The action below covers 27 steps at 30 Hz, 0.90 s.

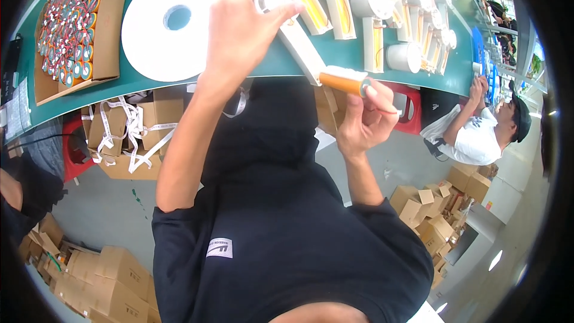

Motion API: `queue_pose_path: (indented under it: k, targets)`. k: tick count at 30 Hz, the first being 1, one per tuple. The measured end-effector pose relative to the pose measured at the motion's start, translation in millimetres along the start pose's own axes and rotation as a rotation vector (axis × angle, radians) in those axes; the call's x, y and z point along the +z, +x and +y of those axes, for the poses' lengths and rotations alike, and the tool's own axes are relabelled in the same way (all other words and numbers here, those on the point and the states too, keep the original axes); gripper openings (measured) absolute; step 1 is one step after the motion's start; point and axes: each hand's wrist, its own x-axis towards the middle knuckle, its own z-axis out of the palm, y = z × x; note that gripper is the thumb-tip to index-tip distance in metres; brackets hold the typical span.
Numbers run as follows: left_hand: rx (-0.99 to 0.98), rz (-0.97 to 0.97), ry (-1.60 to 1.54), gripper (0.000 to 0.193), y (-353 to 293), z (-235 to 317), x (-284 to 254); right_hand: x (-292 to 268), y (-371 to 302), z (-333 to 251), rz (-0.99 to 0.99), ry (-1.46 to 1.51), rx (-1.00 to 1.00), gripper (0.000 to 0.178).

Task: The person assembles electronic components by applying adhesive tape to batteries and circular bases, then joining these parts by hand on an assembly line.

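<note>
My left hand (pixel 240 31) grips the round, slotted head of a white plastic housing (pixel 302 49). The housing's long handle slants down to the right, over the table's near edge. In my right hand (pixel 366 124) is an orange cylindrical battery (pixel 341 82), held by its end between thumb and fingers. A white strip runs along the battery's upper side, and a bit of red wire shows by my fingers. The battery lies close to the handle's lower end; whether they touch I cannot tell. Several similar white housings (pixel 342 12) with orange batteries in their handles stand beyond.
A large white roll (pixel 143 36) lies on the green table (pixel 272 66), beside a cardboard box (pixel 110 30) of wired batteries. Under the table, another box (pixel 164 107) holds loose white strips. A person (pixel 478 134) works at the right. Cartons (pixel 113 275) are stacked on the floor.
</note>
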Motion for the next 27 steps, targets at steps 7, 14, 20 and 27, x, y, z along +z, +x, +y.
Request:
queue_pose_path:
  k: [7, 14, 20, 27]
  targets:
    - [0.157, 0.041, 0.09, 0.046, -7.0, 1.7, 2.6, 7.5, 8.4, -0.7, 0.22, 0.013, -0.24, 0.03]
    - [0.063, -0.024, 0.041, 0.044, -2.8, 7.3, -1.1, 1.4, 11.8, -2.4, -0.049, 0.027, -0.025, 0.03]
    - [0.11, -0.016, 0.032, 0.043, -3.1, 2.3, -0.1, -1.6, 13.3, 3.4, -0.179, -0.1, -0.042, 0.032]
    - [-0.067, -0.028, -0.146, 0.035, 3.4, 26.7, -10.3, 6.2, 34.3, -1.2, -0.248, -0.177, 0.047, 0.029]
